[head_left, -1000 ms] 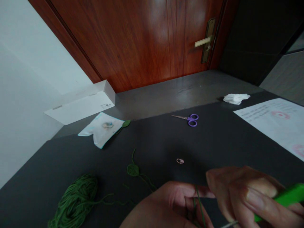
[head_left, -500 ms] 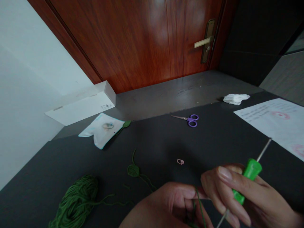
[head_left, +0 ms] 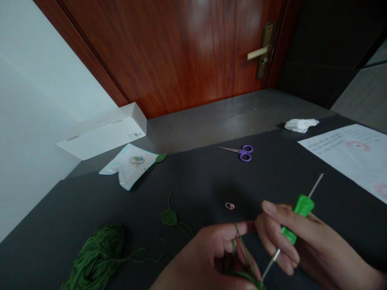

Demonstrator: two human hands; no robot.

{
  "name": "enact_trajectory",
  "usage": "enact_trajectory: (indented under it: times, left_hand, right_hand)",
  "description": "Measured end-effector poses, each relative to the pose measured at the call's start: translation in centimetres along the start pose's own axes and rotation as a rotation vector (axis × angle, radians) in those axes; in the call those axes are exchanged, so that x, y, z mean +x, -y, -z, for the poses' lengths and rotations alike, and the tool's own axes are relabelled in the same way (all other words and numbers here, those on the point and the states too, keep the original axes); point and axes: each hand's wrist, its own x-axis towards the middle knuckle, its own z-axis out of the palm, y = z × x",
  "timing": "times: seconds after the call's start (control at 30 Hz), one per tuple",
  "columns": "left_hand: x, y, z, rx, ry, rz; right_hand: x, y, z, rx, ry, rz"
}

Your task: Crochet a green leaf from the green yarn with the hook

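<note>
My left hand (head_left: pixel 211 253) is at the bottom centre, its fingers shut on a strand of green yarn (head_left: pixel 244 256) wound around them. My right hand (head_left: pixel 290 241) is just to its right and holds a crochet hook (head_left: pixel 298 213) with a bright green handle and a thin metal shaft. The hook's tip reaches down towards the yarn by my left fingers. A loose ball of green yarn (head_left: pixel 96 253) lies at the lower left, and a small crocheted green leaf (head_left: pixel 169 218) with trailing yarn lies between it and my left hand.
A pink stitch marker (head_left: pixel 229 206) and purple-handled scissors (head_left: pixel 240 152) lie on the dark mat (head_left: pixel 196 185). Farther back are a printed sheet (head_left: pixel 347 157), a tissue (head_left: pixel 300 125), a plastic packet (head_left: pixel 130 165) beside another green leaf (head_left: pixel 160 158), a white box (head_left: pixel 102 135) and a wooden door (head_left: pixel 166 48).
The crochet hook has swung upright and moved left, closer to my left hand. My left hand has shifted slightly left and up, with its yarn more visible.
</note>
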Motion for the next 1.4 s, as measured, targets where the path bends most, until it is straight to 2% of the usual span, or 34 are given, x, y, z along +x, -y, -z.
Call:
enact_trajectory:
  times: [0.17, 0.33, 0.5, 0.73, 0.87, 1.0, 1.1, 1.23, 1.4]
  left_hand:
    - [0.0, 1.2, 0.1, 0.026, -0.173, -0.117]
    - [0.1, 1.4, 0.2, 0.008, -0.121, -0.153]
    - [0.0, 1.3, 0.4, -0.099, -0.087, -0.136]
    - [0.1, 0.5, 0.0, -0.173, 0.078, -0.066]
    - [0.5, 0.9, -0.2, -0.335, 0.033, -0.107]
    - [0.8, 1.2, -0.1, -0.337, 0.160, 0.010]
    - [0.8, 1.0, -0.2, -0.364, 0.209, 0.005]
    - [0.7, 0.9, -0.4, -0.314, 0.195, -0.062]
    - [1.1, 0.9, -0.3, -0.298, 0.157, -0.012]
  right_hand:
    - [0.3, -0.2, 0.2, 0.046, -0.069, -0.112]
    - [0.4, -0.3, 0.2, 0.055, -0.104, -0.129]
    - [0.0, 0.0, 0.3, -0.015, -0.078, 0.025]
    - [-0.5, -0.5, 1.0, -0.102, 0.048, 0.242]
    - [-0.7, -0.4, 0.9, -0.127, 0.109, 0.284]
    - [-0.8, 0.1, 0.9, -0.193, 0.183, 0.375]
    - [-0.7, 0.2, 0.9, -0.222, 0.210, 0.446]
    - [-0.4, -0.2, 0.8, -0.085, 0.147, 0.314]
    - [-0.3, -0.4, 0.2, 0.048, 0.046, 0.137]
